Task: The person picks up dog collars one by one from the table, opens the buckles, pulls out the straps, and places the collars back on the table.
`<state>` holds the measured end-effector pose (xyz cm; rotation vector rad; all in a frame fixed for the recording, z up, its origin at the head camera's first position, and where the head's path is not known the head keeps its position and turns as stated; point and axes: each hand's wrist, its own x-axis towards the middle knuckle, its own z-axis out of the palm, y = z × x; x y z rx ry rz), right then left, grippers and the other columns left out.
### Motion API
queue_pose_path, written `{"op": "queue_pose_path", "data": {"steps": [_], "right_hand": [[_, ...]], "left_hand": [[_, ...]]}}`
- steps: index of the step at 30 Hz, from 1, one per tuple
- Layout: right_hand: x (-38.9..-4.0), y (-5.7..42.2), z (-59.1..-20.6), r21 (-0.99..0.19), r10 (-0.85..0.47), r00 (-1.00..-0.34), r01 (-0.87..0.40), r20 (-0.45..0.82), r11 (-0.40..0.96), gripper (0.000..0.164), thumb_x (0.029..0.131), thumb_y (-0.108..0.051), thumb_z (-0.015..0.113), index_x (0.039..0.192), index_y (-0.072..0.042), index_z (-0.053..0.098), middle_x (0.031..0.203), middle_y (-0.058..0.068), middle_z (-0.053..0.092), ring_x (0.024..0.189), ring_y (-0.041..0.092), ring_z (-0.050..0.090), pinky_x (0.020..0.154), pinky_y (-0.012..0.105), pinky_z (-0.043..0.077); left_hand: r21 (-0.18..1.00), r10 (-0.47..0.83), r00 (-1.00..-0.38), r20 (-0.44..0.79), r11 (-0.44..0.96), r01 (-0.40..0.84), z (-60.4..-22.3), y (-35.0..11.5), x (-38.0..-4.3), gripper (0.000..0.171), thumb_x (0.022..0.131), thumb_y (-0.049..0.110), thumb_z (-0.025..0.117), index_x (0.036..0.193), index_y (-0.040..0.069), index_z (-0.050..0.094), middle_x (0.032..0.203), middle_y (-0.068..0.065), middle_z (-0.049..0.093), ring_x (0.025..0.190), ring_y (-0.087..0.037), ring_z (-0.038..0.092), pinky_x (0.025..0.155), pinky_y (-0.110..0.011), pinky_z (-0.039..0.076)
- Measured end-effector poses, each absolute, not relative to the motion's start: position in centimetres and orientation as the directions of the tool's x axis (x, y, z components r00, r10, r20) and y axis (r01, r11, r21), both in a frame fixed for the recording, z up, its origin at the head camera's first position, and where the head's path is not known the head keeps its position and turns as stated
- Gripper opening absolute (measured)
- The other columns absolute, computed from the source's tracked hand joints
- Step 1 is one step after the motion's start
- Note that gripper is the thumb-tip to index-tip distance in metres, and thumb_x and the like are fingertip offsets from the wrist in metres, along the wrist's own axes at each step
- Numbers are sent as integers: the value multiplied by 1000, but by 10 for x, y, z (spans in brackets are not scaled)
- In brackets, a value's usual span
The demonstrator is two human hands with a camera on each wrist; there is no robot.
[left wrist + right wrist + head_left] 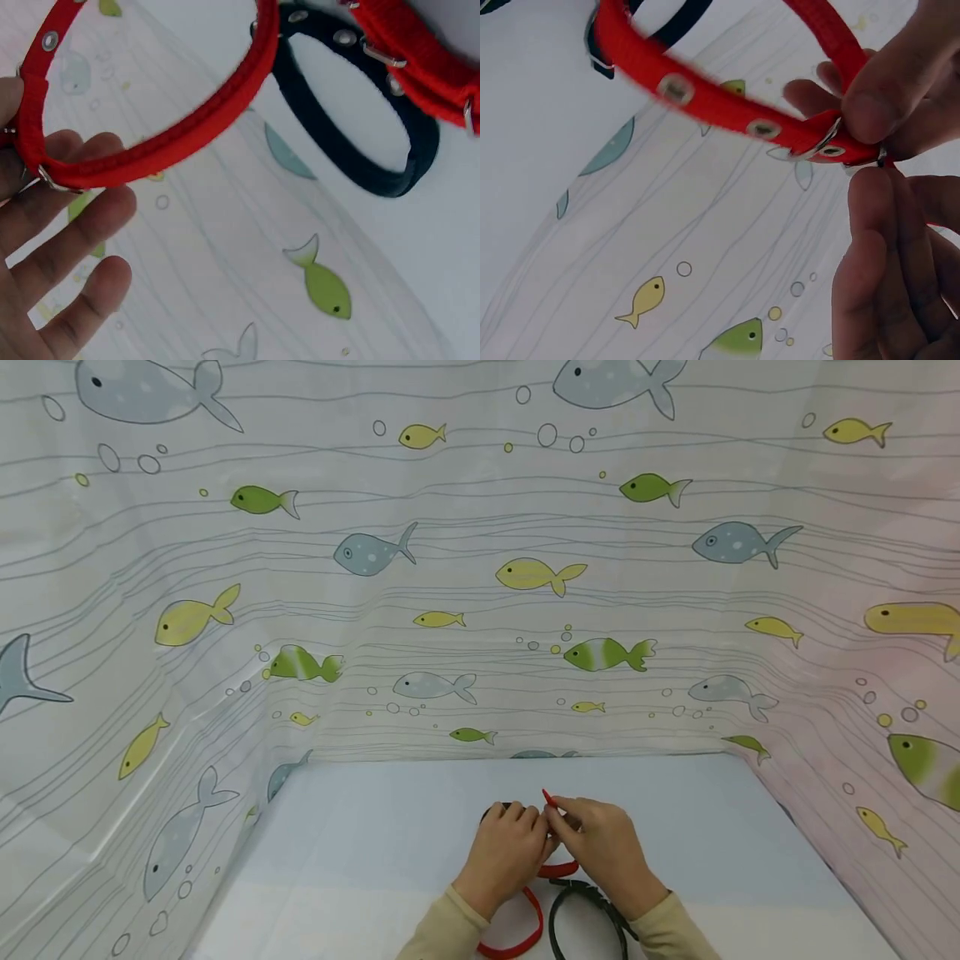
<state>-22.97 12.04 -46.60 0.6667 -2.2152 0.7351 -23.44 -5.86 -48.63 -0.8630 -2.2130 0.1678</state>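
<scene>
Illumination in the head view is bright, diffuse and fairly even. The patterned sheet (825, 568) carries a pink cast at right and a pale sheen at lower left. The tabletop (337, 843) reads bluish at the far part, whiter at the near part. Both wrist views are dimmer, with the left hand (71, 247) in shade. In the right wrist view, blur softens the red collar (716, 109), chiefly toward its left end.

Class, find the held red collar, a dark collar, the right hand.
Held red collar (720, 109): right wrist view, band between eyelets.
Dark collar (424, 142): left wrist view, band's right side.
Right hand (606, 852): head view, back of hand.
</scene>
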Motion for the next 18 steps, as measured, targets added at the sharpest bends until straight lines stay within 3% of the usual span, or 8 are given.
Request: {"op": "queue_pose_path", "data": {"steps": [7,13,18], "right_hand": [[-230,118,-469,-269,-241,-614,-619,752,738,15,80,-20,88,93,-18,80,77,-13,70,60,-3,59,49,13,42],[-229,121,-473,-300,-242,-617,-641,748,706,15,82,-22,87,94,-19,80,79,-16,69,63,-3,60,52,14,44],[-230,129,-470,-340,-224,-614,-663,757,667,16,86,-20,83,100,-16,78,83,-15,70,68,-1,62,55,21,50]], "left_hand": [[-208,619,-512,595,735,646,-496,-65,-241,29,100,44,63,102,18,77,88,7,67,85,-12,64,71,-29,55],[-192,614,-487,621,722,665,-499,-68,-243,24,98,41,65,100,20,77,88,7,68,84,-11,63,68,-27,52],[-40,568,-573,591,730,683,-495,-71,-245,24,101,39,62,96,21,75,89,9,70,86,-11,64,67,-26,51]]}}
